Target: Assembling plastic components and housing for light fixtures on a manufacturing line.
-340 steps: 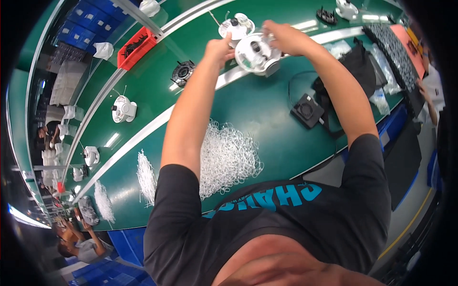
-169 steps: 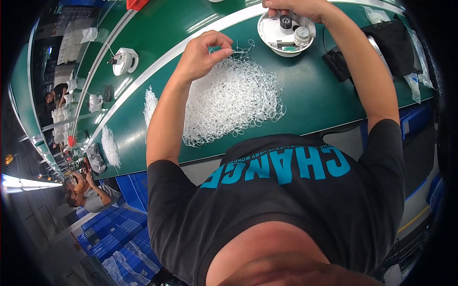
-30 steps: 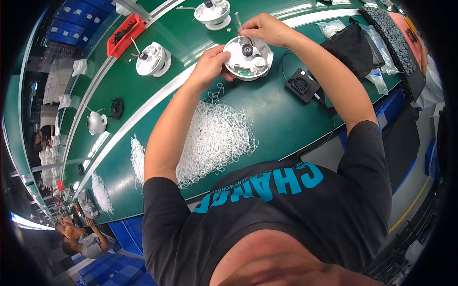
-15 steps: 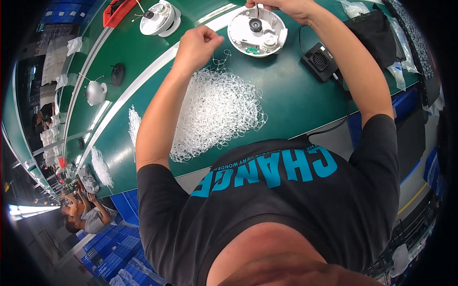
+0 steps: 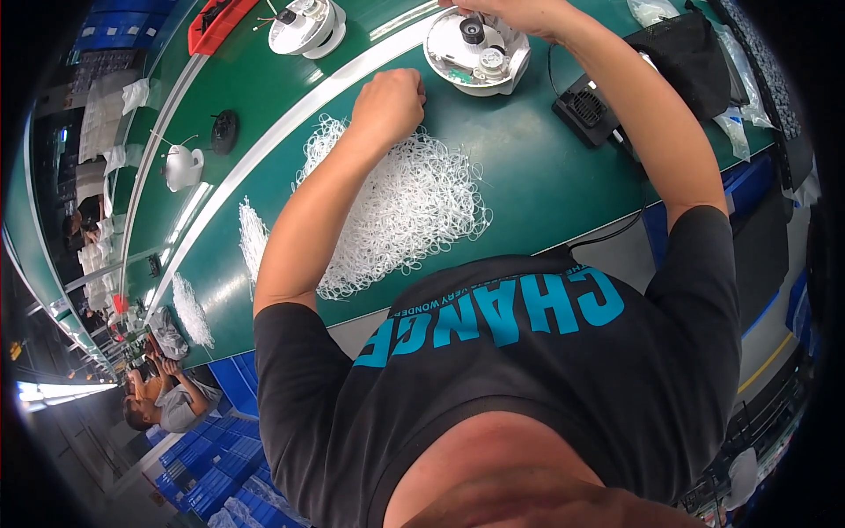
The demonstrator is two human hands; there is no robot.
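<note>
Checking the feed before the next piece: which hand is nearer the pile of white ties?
Left. The left hand, closed in a fist, is at the far edge of the white ties; the right hand is beyond, on the round white device.

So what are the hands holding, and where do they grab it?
The right hand grips the round white device at its far rim. The left hand is a closed fist over the pile of white loops; anything inside it is hidden.

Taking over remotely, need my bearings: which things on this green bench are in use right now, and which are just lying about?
In use:
right hand on round white housing
left hand, closed, at pile of white ties

Lying about:
second white housing
red tray
black fan unit
</note>
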